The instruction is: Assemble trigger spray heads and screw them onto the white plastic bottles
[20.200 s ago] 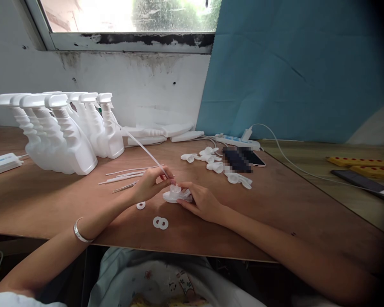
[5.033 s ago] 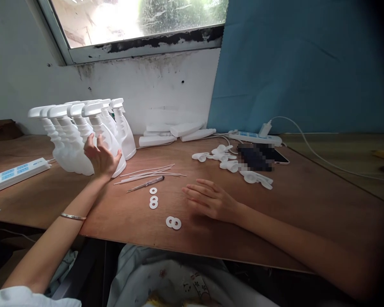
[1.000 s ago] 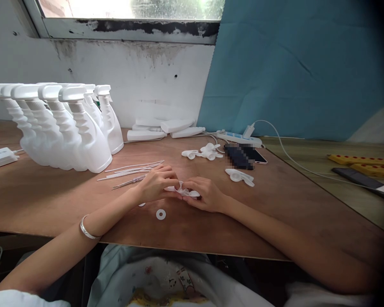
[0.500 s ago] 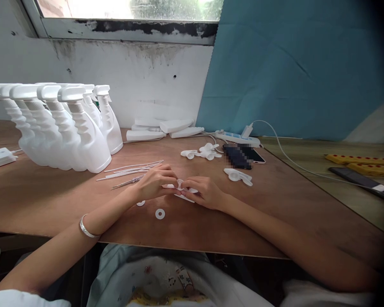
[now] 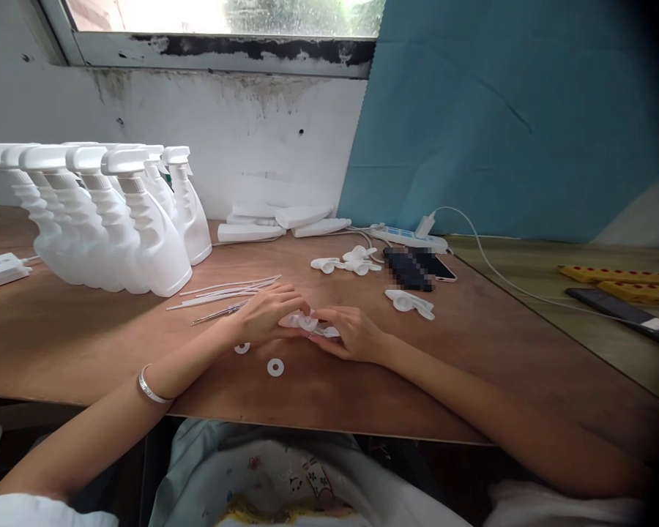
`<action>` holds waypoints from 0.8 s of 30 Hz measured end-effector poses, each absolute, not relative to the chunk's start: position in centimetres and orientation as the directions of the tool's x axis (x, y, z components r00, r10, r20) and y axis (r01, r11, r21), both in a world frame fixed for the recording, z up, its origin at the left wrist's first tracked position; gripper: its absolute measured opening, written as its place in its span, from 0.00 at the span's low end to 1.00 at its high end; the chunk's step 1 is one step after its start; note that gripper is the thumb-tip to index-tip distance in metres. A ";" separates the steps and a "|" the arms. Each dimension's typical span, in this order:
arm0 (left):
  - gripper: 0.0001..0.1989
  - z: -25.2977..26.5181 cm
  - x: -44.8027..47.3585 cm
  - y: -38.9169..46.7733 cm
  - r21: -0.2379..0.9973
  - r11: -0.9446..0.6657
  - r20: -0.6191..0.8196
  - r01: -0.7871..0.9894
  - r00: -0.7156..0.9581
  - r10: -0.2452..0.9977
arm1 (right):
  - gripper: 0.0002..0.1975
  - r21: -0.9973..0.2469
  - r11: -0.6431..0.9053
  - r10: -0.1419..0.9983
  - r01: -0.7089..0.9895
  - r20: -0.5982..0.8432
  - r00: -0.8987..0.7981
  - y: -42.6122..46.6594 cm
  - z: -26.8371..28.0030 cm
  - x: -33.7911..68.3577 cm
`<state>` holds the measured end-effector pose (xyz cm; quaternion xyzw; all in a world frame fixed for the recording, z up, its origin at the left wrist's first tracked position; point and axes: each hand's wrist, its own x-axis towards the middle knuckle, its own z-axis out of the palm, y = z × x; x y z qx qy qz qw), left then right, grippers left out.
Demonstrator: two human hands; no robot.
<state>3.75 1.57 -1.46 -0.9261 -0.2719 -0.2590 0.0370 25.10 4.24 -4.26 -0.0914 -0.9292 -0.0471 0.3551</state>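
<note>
Between both hands, low over the table, is a white plastic spray-head part [image 5: 307, 322], partly covered by fingers. My left hand [image 5: 269, 313] pinches its left end; my right hand [image 5: 356, 333] grips its right end with thumb and forefinger. Just below my left hand lie a flat white ring washer [image 5: 275, 367] and a second washer [image 5: 242, 348], which the hand partly overlaps. Several thin white tubes [image 5: 225, 293] rest left of the left hand, along with a slim metal tool [image 5: 218, 315] whose far end is hidden. Right of my hands lies a loose white spray-head part [image 5: 410, 303].
Upright white spray bottles [image 5: 159, 249] crowd the left side. White plastic covers [image 5: 302, 215] lie along the wall, with more spray-head parts [image 5: 356, 260] in front. Farther right are phones [image 5: 436, 263], a power strip [image 5: 406, 237] and a trailing white cable [image 5: 483, 252].
The spray-head part has turned in my fingers, showing a different side. The flat white edge seen beneath it earlier no longer shows there. Both hands stay nearly in place.
</note>
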 end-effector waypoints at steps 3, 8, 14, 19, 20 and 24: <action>0.14 -1.3 3.9 1.4 0.012 -0.863 0.481 0.506 0.753 0.448 | 0.18 -0.015 0.977 0.165 0.214 0.686 -0.709 4.2 -4.5 25.2; 0.13 -1.2 4.1 1.2 0.035 -0.865 0.484 0.501 0.749 0.453 | 0.19 -0.032 0.978 0.174 0.208 0.679 -0.714 4.0 -4.6 25.2; 0.13 -1.3 4.0 1.1 0.028 -0.858 0.488 0.513 0.742 0.459 | 0.18 -0.042 0.980 0.172 0.194 0.672 -0.720 4.1 -4.5 25.2; 0.14 -1.4 3.8 1.3 -0.123 -0.825 0.550 0.551 0.730 0.405 | 0.20 -0.186 0.953 0.301 0.238 0.642 -0.705 4.2 -4.6 25.3; 0.13 -1.5 3.8 1.3 -0.141 -0.819 0.569 0.556 0.723 0.393 | 0.19 -0.224 0.944 0.329 0.242 0.631 -0.702 4.2 -4.6 25.3; 0.11 -1.6 3.8 1.2 -0.132 -0.814 0.591 0.565 0.705 0.393 | 0.17 -0.309 0.918 0.390 0.248 0.595 -0.703 4.3 -4.5 25.4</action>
